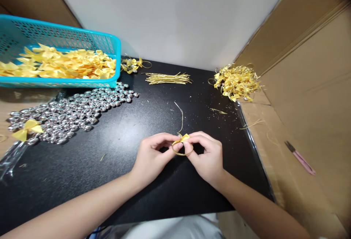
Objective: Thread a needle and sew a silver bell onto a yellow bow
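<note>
My left hand and my right hand meet above the black table, each closed in a pinch. Between their fingertips is a thin gold ring. A yellow ribbon bow sits at the ring's far side, partly covered by the fingers of my right hand. From the same spot a gold wire tie runs up and away, its far end loose. My left fingers and thumb close on the ring's left side near the wire. The exact join of bow, wire and ring is hidden by the fingertips.
A turquoise basket of yellow bows stands at the back left. Silver beads spread before it, with one loose bow. Gold wire ties lie at the back, a pile of bowed rings to the right. Pink-handled snips lie far right.
</note>
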A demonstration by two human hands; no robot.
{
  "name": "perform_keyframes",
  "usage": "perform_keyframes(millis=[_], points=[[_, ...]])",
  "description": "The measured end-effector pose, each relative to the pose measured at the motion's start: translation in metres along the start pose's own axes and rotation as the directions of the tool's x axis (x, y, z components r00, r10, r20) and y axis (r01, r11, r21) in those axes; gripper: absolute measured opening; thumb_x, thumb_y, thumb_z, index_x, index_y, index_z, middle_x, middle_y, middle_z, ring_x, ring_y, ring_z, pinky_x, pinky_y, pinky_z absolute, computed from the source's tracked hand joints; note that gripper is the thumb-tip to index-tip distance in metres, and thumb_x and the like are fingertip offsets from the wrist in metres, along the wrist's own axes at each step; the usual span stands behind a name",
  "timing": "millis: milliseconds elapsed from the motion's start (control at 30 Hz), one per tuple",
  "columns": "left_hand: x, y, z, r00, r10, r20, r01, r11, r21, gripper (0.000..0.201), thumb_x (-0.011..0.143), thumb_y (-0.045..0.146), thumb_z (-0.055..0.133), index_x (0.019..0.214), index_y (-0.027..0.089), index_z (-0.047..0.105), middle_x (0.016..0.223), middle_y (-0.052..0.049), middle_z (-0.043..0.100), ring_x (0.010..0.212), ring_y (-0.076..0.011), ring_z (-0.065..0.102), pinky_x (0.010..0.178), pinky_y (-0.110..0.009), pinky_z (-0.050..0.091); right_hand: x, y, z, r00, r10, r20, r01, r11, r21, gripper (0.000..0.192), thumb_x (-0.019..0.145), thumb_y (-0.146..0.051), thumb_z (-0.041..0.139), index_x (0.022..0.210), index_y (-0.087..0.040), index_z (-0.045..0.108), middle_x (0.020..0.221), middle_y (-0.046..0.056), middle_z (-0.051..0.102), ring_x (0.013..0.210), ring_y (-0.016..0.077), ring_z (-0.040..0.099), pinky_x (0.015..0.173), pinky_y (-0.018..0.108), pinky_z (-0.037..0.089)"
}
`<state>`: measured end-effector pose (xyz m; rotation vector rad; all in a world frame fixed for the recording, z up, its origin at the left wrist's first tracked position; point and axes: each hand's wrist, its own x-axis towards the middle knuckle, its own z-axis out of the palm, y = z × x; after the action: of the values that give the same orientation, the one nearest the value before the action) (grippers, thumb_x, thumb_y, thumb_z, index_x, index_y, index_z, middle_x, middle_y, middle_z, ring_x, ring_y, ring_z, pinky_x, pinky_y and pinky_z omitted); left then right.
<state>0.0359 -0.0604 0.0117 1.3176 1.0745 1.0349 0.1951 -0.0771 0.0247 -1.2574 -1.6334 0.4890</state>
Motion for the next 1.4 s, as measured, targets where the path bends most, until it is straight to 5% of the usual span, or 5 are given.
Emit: perform_keyframes(millis=[533, 700, 1033, 1200, 1400], points=[[0.007, -0.001, 0.003, 0.985, -0.169, -0.013, 0.165, 0.973, -0.164, 0.019, 0.071, 0.026, 0.076, 0.083, 0.014, 0.067, 0.072, -0.002, 0.070, 0.063, -0.0111, 0.061, 0.060, -0.021, 0.047, -0.004, -0.001, -0.005, 0.990, -0.136, 0.029, 0.139, 0.982, -0.128, 0.026, 0.081, -0.018, 0.065, 0.058, -0.019, 0.053, 0.050, -0.005, 0.045, 0.050, 0.0105, 0.044, 0.059, 0.028, 0.038], [0.001, -0.005, 0.006, 0.996, -0.094, -0.004, 0.092, 0.982, -0.165, 0.024, 0.073, 0.017, 0.069, 0.088, 0.019, 0.050, 0.066, 0.005, 0.060, 0.062, -0.0092, 0.056, 0.059, -0.019, 0.043, -0.014, -0.008, 0.001, 0.938, -0.247, 0.244, 0.306, 0.921, -0.243, 0.024, 0.090, -0.014, 0.052, 0.107, -0.012, 0.069, 0.053, -0.004, 0.054, 0.047, 0.0109, 0.045, 0.060, 0.029, 0.036], [-0.007, -0.002, 0.011, 0.988, -0.134, 0.074, 0.144, 0.980, -0.141, 0.030, 0.076, 0.022, 0.066, 0.079, 0.021, 0.035, 0.064, 0.008, 0.050, 0.057, -0.0061, 0.044, 0.054, -0.018, 0.036, 0.002, -0.033, -0.005, 0.913, 0.330, 0.242, -0.134, 0.799, -0.586, 0.021, 0.085, -0.026, 0.056, 0.079, -0.019, 0.074, 0.048, -0.001, 0.053, 0.043, 0.0123, 0.042, 0.052, 0.027, 0.026], [-0.005, -0.006, 0.010, 0.991, -0.116, 0.073, 0.125, 0.984, -0.125, 0.030, 0.074, 0.018, 0.065, 0.078, 0.021, 0.036, 0.062, 0.009, 0.049, 0.055, -0.0053, 0.044, 0.053, -0.017, 0.035, 0.013, -0.027, -0.005, 0.810, 0.467, 0.355, -0.356, 0.872, -0.335, 0.020, 0.082, -0.024, 0.057, 0.067, -0.019, 0.069, 0.048, -0.004, 0.042, 0.046, 0.0099, 0.035, 0.050, 0.024, 0.024], [0.005, -0.005, 0.007, 0.974, -0.212, 0.077, 0.225, 0.912, -0.342, 0.036, 0.066, 0.019, 0.069, 0.077, 0.021, 0.035, 0.056, 0.011, 0.051, 0.050, -0.0064, 0.052, 0.051, -0.018, 0.042, 0.000, -0.016, -0.010, 0.878, 0.334, 0.343, -0.381, 0.921, 0.079, 0.022, 0.088, -0.033, 0.058, 0.075, -0.017, 0.067, 0.060, -0.002, 0.051, 0.054, 0.0104, 0.038, 0.052, 0.024, 0.031]])
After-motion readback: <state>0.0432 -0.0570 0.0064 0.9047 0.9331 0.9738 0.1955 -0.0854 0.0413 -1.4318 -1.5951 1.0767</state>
